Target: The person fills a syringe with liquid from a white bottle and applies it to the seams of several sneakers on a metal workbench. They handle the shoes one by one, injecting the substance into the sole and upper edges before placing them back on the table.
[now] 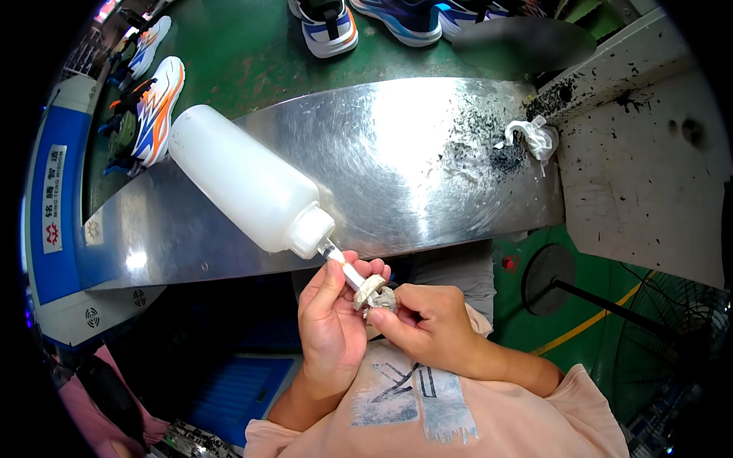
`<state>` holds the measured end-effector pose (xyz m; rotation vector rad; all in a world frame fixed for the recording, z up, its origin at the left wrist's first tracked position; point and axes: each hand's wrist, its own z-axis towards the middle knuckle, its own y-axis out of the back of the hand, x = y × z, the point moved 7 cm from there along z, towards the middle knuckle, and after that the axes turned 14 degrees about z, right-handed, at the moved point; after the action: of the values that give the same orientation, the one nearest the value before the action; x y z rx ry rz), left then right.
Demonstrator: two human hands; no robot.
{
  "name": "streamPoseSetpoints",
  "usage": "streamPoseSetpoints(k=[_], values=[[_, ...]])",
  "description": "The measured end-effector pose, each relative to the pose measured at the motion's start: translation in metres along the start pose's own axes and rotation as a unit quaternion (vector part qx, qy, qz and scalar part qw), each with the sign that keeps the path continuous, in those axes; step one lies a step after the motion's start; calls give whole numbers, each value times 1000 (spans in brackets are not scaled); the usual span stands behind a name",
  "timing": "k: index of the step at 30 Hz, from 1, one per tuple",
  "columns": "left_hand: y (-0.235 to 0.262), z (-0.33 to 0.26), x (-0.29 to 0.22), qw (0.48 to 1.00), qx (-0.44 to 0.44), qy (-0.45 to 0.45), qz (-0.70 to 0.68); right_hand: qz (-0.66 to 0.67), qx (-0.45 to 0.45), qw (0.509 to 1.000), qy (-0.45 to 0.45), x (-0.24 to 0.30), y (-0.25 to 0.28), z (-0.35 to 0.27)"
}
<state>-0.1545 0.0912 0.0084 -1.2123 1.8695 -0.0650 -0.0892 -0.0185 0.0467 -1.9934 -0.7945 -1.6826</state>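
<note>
A large whitish plastic bottle (244, 179) lies tilted on the metal table, its ribbed screw cap (311, 230) pointing toward me. From the cap runs a narrow white stem (345, 267), dark near its base. My left hand (332, 324) is closed round this stem, thumb on one side and fingers on the other. At the stem's near end sits a cream, rough-looking lump (368, 292). My right hand (435, 324) pinches a greyish crumpled wad (383, 300) against that end. Whether the wad is cloth or dried glue I cannot tell.
The shiny metal table (366, 168) curves before me. A white crumpled tissue (534, 140) lies on its black-stained right part, beside a stained pale panel (649, 153). Beyond, sports shoes (159, 107) stand on a green surface (237, 53). A fan (660, 320) stands at lower right.
</note>
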Motion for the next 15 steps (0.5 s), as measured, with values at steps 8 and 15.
streamPoseSetpoints(k=[8,15], values=[[-1,-2,-3,1000,-15,-1,9,1,5,1000,0,2,2,-6],[0,-2,-2,1000,-19,-3,10,13,-2,1000,25,-3,4,-14]])
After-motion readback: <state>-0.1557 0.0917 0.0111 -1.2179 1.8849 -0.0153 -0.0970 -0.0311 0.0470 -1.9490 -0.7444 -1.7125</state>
